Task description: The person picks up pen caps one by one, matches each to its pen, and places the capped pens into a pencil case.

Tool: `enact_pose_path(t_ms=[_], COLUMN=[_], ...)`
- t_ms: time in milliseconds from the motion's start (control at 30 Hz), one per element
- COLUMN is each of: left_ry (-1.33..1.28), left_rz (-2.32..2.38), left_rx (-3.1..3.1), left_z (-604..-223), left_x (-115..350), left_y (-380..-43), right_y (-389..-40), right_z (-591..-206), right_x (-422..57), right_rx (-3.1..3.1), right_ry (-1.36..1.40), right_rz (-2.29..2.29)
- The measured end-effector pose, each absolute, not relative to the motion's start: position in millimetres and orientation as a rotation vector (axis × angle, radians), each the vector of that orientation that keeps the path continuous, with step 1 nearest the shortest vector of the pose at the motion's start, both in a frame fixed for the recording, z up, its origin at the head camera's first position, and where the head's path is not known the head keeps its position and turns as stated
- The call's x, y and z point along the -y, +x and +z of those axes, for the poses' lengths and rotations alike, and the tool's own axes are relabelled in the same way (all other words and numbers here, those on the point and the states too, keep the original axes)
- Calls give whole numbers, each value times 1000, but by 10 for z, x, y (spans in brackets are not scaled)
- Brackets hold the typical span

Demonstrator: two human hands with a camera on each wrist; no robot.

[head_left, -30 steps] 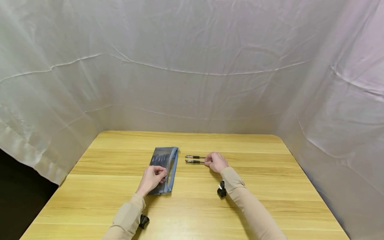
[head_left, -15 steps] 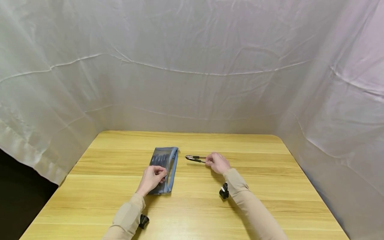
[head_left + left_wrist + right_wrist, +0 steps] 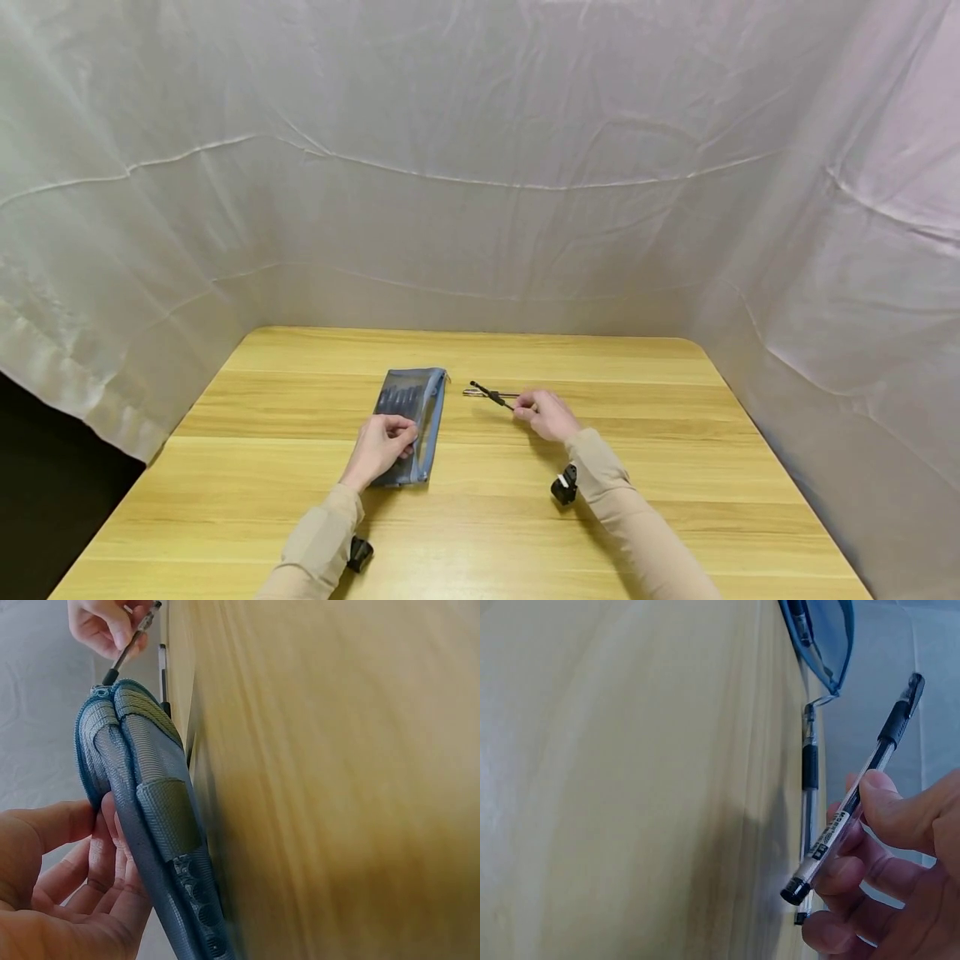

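Note:
A blue mesh zip pencil case (image 3: pixel 401 390) lies on the table with its zip side gaping to the right; several dark pens show through the mesh. My left hand (image 3: pixel 381 447) pinches the upper edge of its opening between thumb and fingers, seen close in the left wrist view. My right hand (image 3: pixel 550 414) pinches a clear-barrelled black gel pen (image 3: pixel 853 796) near its lower half, its capped end tilted up and toward the case. A second gel pen (image 3: pixel 809 765) lies flat on the table behind it, partly hidden by the held pen and the fingers.
The wooden table (image 3: pixel 480 533) fills the lower part of the head view. Pale curtains (image 3: pixel 480 233) hang behind and at the sides. A small black camera (image 3: pixel 564 485) sits at the right wrist, another camera (image 3: pixel 360 553) at the left.
My right hand has lifted one pen from beside the other, its capped end rising and swinging across the lying pen. The hand has shifted slightly right and nearer; the left hand stays.

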State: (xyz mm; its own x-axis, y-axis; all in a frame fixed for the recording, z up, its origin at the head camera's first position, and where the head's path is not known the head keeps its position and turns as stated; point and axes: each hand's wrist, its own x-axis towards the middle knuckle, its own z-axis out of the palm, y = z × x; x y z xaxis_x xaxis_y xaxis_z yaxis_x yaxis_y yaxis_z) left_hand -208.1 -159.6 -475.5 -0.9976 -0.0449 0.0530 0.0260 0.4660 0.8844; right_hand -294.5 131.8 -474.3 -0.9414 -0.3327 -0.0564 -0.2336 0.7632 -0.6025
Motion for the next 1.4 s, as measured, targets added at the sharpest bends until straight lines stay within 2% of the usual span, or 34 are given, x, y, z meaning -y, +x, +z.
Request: enact_pose_path(t_ms=[533,900,1233,1400], left_ry=[23,19,16,31], left_rz=[-1595,-1610,-1599,-1595], left_rx=[2633,2631,2627,2634], left_z=[-4756,-4746,-4761,-4766], left_x=[1591,1604,1615,1620], left_y=[-2078,-2072,-2071,-2076], right_y=[-2885,-2877,-2840,-2794], right_z=[-4709,-4711,-4726,-4743], right_x=[-1353,-1344,-1283,-1210], right_rx=[-2625,-2330,-2044,-1948], right_ry=[-597,-583,-289,-226], right_rz=[-1100,-1316,-1565,-1636])
